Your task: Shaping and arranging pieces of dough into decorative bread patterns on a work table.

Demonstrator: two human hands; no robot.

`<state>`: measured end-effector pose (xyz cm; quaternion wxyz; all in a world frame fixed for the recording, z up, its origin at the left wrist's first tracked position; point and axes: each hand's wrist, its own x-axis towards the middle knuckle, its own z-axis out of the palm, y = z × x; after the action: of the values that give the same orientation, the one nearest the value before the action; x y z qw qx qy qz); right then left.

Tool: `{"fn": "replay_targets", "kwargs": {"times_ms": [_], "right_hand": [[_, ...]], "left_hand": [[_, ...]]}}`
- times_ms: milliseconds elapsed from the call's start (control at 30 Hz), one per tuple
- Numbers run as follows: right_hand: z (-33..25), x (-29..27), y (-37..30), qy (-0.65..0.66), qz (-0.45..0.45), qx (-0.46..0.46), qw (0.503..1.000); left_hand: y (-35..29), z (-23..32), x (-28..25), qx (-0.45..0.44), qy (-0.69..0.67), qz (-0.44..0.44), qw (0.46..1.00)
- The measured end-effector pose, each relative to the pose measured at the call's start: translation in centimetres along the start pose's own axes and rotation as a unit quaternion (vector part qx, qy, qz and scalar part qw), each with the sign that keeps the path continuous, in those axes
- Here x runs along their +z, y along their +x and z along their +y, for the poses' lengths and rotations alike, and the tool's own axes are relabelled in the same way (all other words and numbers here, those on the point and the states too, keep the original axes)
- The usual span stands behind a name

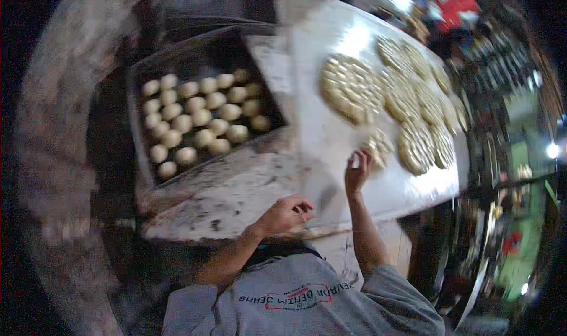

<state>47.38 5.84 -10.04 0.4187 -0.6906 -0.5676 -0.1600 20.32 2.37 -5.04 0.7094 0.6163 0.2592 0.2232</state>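
Over on the right half of the table point(224, 200), a small dimpled dough piece point(381, 147) sits on the shiny white surface point(313, 158), just on the near side of a big flattened dough round point(352, 88), and that tight spacing is what'd bug me. The right hand point(358, 167) is right at its near edge, fingers bent, but it's too blurry, so I can't tell if it's gripping dough. A sideways drag could smear the piece into the big one or leave it lopsided. The left hand point(286, 215) is loosely curled with a gap at the thumb, nothing visible in it, near the table's front edge. So one-handed pulling might stretch things unevenly. Also, the dough cluster point(416, 147) looks packed close enough to stick together, and the dough balls point(201, 117) in the dark tray point(195, 58) could fuse where they crowd.
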Motion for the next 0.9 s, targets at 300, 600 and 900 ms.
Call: {"fn": "replay_targets", "kwargs": {"times_ms": [300, 600, 900], "right_hand": [[18.6, -10.9, -3.3, -0.059, -0.050, 0.249, 0.965], [18.4, -10.8, -1.5, -0.038, -0.110, 0.259, 0.959], [20.6, -9.7, 0.0, -0.018, -0.110, 0.293, 0.950]], "left_hand": [[29.3, -8.2, 9.8, -0.057, 0.400, 0.281, 0.871], [34.0, -6.4, 10.5, -0.042, 0.318, 0.300, 0.899], [10.5, -7.7, 14.6, -0.187, 0.233, 0.282, 0.912]]}}
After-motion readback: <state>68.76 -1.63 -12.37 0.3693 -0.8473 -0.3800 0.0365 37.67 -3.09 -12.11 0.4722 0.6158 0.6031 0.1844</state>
